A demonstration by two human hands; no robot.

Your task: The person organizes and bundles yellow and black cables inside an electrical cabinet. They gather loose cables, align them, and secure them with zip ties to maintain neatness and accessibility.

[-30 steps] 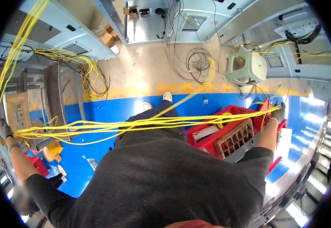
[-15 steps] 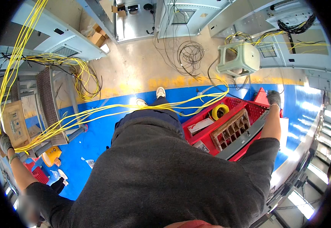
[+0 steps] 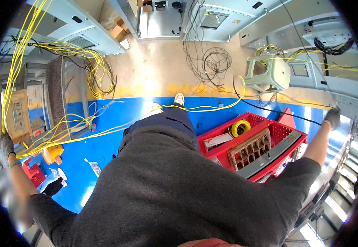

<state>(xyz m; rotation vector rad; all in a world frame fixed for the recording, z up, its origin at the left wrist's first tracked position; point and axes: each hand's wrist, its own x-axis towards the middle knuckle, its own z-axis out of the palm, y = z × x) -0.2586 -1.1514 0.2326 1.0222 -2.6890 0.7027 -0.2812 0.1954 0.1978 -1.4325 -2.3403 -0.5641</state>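
At the far left, my gloved left hand point(image 3: 7, 145) is closed around a bundle of yellow cables point(image 3: 13, 88) that comes down from above. Several strands trail from it across the front of my legs. One long yellow loop reaches right, beyond my feet. My gloved right hand point(image 3: 332, 117) is stretched out at the far right with its fingers curled. A black cable point(image 3: 284, 112) runs along the floor and rises to that hand, which seems to grip it; the fingertips are small and partly hidden.
A red tool cart point(image 3: 253, 123) with a wooden compartment tray point(image 3: 251, 150) and a yellow cable coil point(image 3: 240, 128) stands right of my legs. Beyond are a pale green stool point(image 3: 275, 74), tangled black cables point(image 3: 216, 64) and grey cabinets point(image 3: 216, 20). A step frame point(image 3: 55, 92) stands left.
My right hand has moved outward to the right, and the black cable now stretches toward it. Several yellow strands have drawn back left; fewer reach across. The view has shifted slightly.
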